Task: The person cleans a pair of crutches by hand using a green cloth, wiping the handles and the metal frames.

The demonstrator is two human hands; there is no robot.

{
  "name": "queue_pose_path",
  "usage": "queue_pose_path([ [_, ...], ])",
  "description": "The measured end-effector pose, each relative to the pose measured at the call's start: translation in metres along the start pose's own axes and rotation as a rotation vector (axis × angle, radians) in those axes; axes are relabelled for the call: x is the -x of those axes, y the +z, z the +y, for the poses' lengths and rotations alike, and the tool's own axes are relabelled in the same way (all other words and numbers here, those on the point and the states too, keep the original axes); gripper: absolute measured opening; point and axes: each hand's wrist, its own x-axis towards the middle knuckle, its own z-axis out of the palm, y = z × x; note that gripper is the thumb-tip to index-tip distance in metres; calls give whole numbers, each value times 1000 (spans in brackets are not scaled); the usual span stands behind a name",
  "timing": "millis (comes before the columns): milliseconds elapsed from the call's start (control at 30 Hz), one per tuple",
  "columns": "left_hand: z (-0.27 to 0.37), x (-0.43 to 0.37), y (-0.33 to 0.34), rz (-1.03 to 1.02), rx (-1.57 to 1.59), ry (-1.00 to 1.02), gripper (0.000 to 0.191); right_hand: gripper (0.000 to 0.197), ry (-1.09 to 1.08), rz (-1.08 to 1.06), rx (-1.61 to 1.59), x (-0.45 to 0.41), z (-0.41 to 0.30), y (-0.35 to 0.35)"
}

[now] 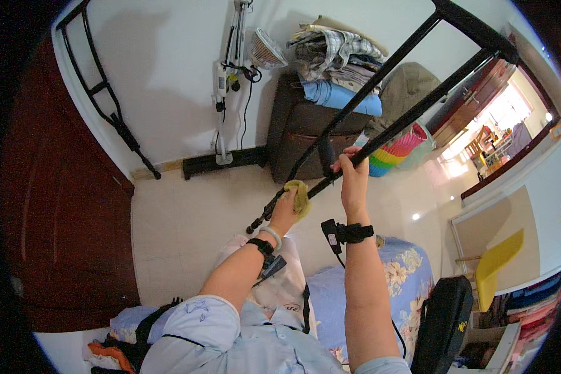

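Observation:
A black underarm crutch (404,119) slants across the space before me, its padded top (479,30) at the upper right and its foot (250,229) low near my knees. My right hand (353,180) grips one of its side bars beside the black handgrip (326,156). Lower down, my left hand (284,209) presses a yellow-green cloth (301,201) around the part where the bars come together. Some of the cloth is hidden behind my fingers. Each wrist carries a strapped black device.
Another black crutch (106,89) leans on the wall beside a dark red door (70,196). Folded clothes (336,61) lie on a brown cabinet (292,126). A lamp (266,49) stands nearby, with a rainbow basket (388,156) further right. A black case (442,322) rests by the flowered bed (402,271).

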Motion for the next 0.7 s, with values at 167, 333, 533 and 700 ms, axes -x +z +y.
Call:
queue_pose_path([
  [167, -26, 5, -13, -43, 283, -129, 46, 10, -23, 112, 110, 5, -2, 3],
  [333, -9, -32, -57, 267, 532, -65, 62, 10, -8, 78, -18, 0, 6, -12],
  [533, 56, -88, -98, 54, 207, 198, 83, 9, 46, 9, -98, 0, 1, -11],
  [700, 54, -112, -101, -214, 357, 152, 75, 8, 96, -35, -179, -5, 4, -24],
])
